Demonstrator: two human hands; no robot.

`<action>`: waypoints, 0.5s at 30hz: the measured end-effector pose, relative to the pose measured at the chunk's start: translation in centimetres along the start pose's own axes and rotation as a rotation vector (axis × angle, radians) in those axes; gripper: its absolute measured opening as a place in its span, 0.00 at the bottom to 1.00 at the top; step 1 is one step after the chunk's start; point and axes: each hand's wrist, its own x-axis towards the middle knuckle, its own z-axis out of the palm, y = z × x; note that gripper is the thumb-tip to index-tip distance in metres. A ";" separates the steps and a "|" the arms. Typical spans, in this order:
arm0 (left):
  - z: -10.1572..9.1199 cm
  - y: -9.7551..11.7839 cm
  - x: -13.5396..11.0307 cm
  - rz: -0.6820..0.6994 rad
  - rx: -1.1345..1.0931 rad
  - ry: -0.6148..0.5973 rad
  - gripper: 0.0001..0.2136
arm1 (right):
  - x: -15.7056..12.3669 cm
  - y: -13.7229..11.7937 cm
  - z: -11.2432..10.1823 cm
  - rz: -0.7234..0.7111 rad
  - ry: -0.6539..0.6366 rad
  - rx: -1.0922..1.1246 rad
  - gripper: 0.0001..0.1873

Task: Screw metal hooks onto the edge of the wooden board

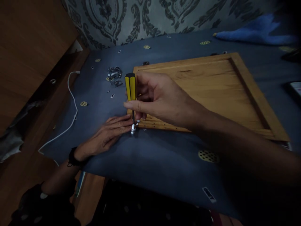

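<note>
My right hand (157,97) grips a yellow and black screwdriver (130,88) that stands upright, thumb and fingers around its handle. The shaft's lower end meets a small shiny metal fitting (133,128) at the near left corner of a framed wooden panel (207,84). My left hand (105,133) lies flat with fingers stretched out, fingertips at the fitting and the panel's corner. Whether they press on the fitting or only rest beside it I cannot tell. Small dark holes run along the panel's near edge.
Several loose metal fittings (114,77) lie left of the panel, with a small screw (108,91) near them. A white cable (74,106) runs along the left. A blue cloth (256,31) lies at the back right. At the right edge is a phone-like device (293,91).
</note>
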 end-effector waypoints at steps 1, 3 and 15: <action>0.0 0.0 -0.1 -0.005 0.002 0.002 0.24 | 0.0 -0.1 -0.2 0.000 -0.021 -0.002 0.09; 0.1 0.0 -0.2 -0.018 0.010 -0.002 0.23 | 0.0 -0.3 -0.6 -0.009 -0.064 -0.015 0.08; -0.1 0.3 0.0 -0.025 0.013 -0.006 0.22 | 0.2 0.1 0.3 0.021 0.016 0.063 0.11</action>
